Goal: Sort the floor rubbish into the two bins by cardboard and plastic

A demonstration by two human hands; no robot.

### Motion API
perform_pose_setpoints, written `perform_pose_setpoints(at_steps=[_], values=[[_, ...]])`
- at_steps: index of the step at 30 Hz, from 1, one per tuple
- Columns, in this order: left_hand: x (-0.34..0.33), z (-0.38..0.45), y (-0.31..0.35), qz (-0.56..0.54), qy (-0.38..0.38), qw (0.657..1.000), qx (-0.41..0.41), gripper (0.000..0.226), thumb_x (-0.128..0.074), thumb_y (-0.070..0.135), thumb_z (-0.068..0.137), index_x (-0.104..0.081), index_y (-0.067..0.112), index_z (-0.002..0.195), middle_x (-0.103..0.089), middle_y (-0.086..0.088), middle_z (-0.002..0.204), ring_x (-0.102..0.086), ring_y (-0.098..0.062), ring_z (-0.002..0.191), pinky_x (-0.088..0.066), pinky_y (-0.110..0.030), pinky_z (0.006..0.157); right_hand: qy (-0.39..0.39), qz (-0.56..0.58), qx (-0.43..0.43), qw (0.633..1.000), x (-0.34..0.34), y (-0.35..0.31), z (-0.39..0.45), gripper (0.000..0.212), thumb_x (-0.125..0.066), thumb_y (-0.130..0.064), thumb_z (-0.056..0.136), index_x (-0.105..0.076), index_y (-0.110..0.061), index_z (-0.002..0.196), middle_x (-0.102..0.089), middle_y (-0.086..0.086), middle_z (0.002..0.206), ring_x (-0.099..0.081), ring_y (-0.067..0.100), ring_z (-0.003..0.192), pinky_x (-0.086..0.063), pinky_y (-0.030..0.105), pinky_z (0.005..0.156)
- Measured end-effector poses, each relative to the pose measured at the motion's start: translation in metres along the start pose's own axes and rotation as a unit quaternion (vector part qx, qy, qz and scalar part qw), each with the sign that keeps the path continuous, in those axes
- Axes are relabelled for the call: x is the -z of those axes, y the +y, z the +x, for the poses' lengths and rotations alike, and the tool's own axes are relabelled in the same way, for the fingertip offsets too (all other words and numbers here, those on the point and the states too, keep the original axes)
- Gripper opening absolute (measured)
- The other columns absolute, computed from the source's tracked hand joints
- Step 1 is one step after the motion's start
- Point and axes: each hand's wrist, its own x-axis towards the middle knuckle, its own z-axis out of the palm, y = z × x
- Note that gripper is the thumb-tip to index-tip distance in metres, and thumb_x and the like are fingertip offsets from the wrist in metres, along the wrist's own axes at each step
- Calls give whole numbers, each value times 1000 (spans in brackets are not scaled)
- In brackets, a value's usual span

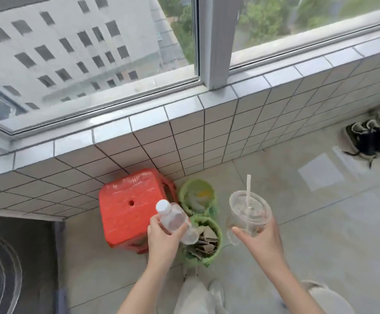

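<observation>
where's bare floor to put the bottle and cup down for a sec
Bare tiled floor runs from the right hand to the dark shoes. It is crowded by the red plastic stool and two green bins, by the left hand.

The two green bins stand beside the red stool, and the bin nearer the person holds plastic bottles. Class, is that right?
Not quite. The head view shows the two green bins beside the red stool, but the nearer bin holds torn cardboard, not plastic bottles. The clear plastic is in the farther bin.
</observation>
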Motion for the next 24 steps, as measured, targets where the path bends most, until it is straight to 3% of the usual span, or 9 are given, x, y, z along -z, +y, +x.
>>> perform_pose_setpoints(at_steps=[4,6,8,10,14,17,21,24], values=[[-41,86,-28,46,2,999,-19,66,-81,55,57,-50,32,111,-58,8,108,-59,-13,99,-52,-43,86,-14,-2,-7,1000,-50,34,59,82,-83,-45,50,-49,-31,123,-59,-7,116,-56,12,111,-50,40,95],[-64,133,-51,80,-7,997,-21,67,-80,62,56,-56,31,110,-63,10,104,-63,-11,95,-55,-43,80,-11,20,-25,999,-77,47,90,74,-86,-37,53,-51,-34,118,-61,-9,114,-59,9,106,-50,30,88],[-83,172,-69,94,-3,995,-30,63,-80,53,57,-54,32,110,-59,11,105,-60,-11,97,-54,-42,80,-9,38,-41,998,-106,59,120,65,-87,-21,58,-51,-38,109,-61,-16,108,-59,0,99,-45,17,78],[-100,203,-78,103,4,993,-50,61,-80,43,61,-51,31,113,-54,10,108,-57,-13,98,-52,-40,81,-12,47,-45,998,-134,75,153,64,-86,-12,61,-48,-39,105,-60,-18,106,-57,-3,95,-40,12,75],[-137,262,-113,124,-19,990,-61,60,-80,33,69,-47,23,118,-51,5,111,-52,-14,95,-42,-30,77,0,60,-67,996,-188,115,207,70,-85,-12,63,-45,-31,117,-57,-11,114,-56,6,103,-43,23,88],[-158,299,-132,125,0,991,-39,61,-79,30,71,-46,16,120,-52,-4,114,-54,-24,101,-43,-33,80,6,51,-75,996,-223,139,243,75,-85,-17,63,-44,-27,125,-55,-11,114,-55,8,103,-44,26,92],[-177,331,-144,142,0,990,-19,62,-77,24,75,-43,10,125,-49,-11,123,-50,-30,112,-36,-29,84,-23,-14,-76,997,-258,167,286,64,-82,-22,64,-46,-22,117,-55,1,118,-52,15,106,-40,25,89],[-185,354,-154,157,-14,987,-19,63,-76,24,76,-41,9,126,-48,-12,125,-49,-31,114,-33,-28,82,-32,-35,-67,997,-277,179,314,71,-82,-25,64,-44,-17,124,-56,5,123,-53,22,115,-43,33,97]])
